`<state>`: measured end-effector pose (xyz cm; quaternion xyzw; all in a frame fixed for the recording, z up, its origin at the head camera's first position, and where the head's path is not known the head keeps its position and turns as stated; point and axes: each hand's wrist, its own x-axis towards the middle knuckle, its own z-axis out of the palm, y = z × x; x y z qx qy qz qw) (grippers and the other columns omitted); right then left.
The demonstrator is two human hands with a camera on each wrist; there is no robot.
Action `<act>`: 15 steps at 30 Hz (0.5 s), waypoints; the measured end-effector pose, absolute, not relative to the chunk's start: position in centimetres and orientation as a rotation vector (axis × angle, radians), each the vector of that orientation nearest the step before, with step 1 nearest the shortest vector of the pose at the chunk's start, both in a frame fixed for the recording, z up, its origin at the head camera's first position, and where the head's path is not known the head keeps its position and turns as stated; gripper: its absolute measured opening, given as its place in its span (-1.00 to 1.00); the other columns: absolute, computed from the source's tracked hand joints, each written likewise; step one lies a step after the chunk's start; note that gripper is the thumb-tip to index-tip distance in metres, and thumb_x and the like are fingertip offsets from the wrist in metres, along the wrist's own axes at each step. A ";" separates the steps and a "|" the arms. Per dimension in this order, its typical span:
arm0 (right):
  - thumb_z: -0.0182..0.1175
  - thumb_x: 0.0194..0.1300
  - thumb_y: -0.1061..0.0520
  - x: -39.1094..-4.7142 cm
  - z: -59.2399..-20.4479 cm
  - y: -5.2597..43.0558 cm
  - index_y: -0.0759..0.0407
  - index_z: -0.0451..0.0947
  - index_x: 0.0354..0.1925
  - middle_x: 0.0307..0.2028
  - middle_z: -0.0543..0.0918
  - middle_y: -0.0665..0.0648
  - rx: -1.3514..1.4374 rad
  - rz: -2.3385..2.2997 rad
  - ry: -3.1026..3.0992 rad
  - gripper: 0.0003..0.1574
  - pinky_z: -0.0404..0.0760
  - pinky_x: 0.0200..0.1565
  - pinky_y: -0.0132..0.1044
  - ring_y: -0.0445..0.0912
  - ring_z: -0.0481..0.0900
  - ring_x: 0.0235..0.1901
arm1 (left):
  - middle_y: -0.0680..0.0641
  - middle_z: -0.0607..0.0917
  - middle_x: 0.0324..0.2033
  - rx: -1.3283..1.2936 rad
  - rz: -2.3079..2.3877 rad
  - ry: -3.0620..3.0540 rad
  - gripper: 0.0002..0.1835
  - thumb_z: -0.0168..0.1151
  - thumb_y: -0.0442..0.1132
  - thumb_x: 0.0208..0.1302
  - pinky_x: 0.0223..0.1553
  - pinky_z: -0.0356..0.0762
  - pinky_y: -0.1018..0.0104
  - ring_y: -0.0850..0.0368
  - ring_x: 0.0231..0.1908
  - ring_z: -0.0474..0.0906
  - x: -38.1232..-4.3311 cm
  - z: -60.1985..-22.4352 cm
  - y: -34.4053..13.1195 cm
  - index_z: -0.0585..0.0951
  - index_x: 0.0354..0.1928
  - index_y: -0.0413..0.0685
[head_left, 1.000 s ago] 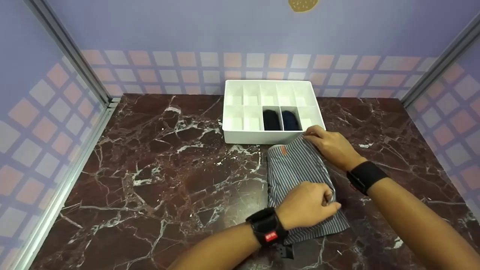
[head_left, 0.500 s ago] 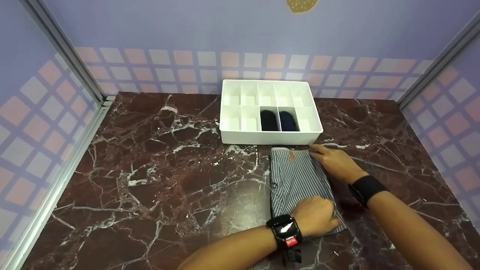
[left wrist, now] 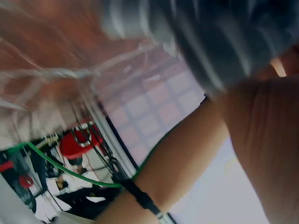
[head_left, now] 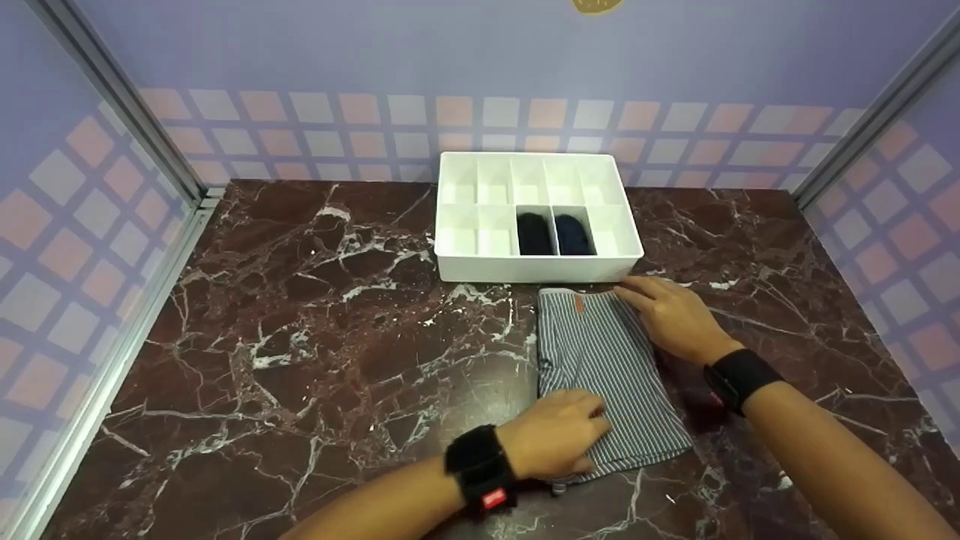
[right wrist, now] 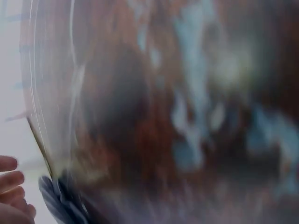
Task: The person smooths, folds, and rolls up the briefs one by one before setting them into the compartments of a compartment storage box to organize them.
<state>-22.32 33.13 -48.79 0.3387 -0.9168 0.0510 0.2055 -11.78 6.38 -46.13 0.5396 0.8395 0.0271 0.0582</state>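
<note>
Striped grey-and-white shorts (head_left: 607, 360), apparently folded boxer shorts, lie flat on the dark marbled table with the waistband and a small orange tag towards the box. Over their lower left part my left hand (head_left: 559, 435) rests, fingers loosely bent and pointing right. At the upper right corner my right hand (head_left: 675, 319) lies with its fingers extended along the edge; its thumb is hidden. In the blurred left wrist view, striped cloth (left wrist: 210, 42) fills the upper right. A dark fold of cloth (right wrist: 65, 203) and several fingertips (right wrist: 11, 179) show low in the right wrist view.
Behind the shorts stands a white divided box (head_left: 536, 268). A black rolled item (head_left: 535, 234) and a navy one (head_left: 574, 235) sit in adjoining front compartments. Walls enclose the marbled table (head_left: 337, 322) at back and sides. Cables and a red object (left wrist: 79, 142) appear beyond it.
My right hand has lowered the waistband corner, which was raised against the box, down to the table. My left hand has shifted from the lower right of the shorts to their lower left.
</note>
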 end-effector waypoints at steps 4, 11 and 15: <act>0.01 0.27 0.25 -22.6 -48.7 30.5 0.22 0.48 0.12 0.10 0.50 0.29 1.032 0.203 -2.515 -0.56 0.36 0.09 0.11 0.22 0.45 0.06 | -0.16 0.18 0.34 1.548 0.074 2.586 -0.30 0.08 0.27 0.13 0.31 0.04 0.06 -0.05 0.35 0.04 -11.1 -46.8 3.8 0.38 0.24 0.06; -0.15 0.11 0.33 -22.5 -48.5 25.1 0.23 0.28 0.28 0.27 0.33 0.21 1.285 0.123 -2.553 -0.30 0.24 0.20 0.06 0.14 0.29 0.23 | -0.07 0.41 0.05 1.572 0.034 2.776 -0.29 0.21 0.33 -0.02 0.01 0.37 0.24 0.05 0.06 0.31 -9.6 -47.4 2.0 0.49 0.08 0.02; -0.13 0.14 0.31 -22.4 -49.0 23.5 0.28 0.26 0.28 0.31 0.27 0.21 1.382 -0.009 -2.601 -0.33 0.23 0.21 0.05 0.13 0.22 0.28 | 0.03 0.43 -0.24 1.638 0.068 2.786 -0.56 0.33 0.12 -0.02 -0.25 0.45 0.37 0.18 -0.23 0.39 -8.9 -47.7 1.5 0.55 -0.17 0.02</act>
